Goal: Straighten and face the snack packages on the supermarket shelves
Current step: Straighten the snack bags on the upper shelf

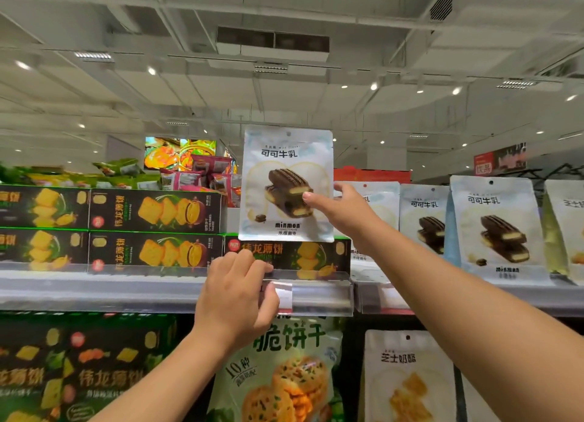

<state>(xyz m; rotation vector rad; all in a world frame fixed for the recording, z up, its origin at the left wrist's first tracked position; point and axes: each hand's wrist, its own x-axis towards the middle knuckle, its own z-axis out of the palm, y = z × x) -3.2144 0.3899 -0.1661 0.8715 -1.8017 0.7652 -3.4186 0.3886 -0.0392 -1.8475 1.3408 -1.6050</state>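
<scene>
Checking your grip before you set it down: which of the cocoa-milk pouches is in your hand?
The leftmost pouch, pinched at its right edge by the right hand. It is raised above the dark box; the others stand in the shelf row.

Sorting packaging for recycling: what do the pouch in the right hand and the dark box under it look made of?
The cocoa milk biscuit pouch looks like thin matte plastic film: soft sealed edges, a punched hang hole, slight rippling. The dark cracker box looks like glossy printed cardboard: flat faces, sharp straight corners. Neither is certain from sight alone.
</scene>
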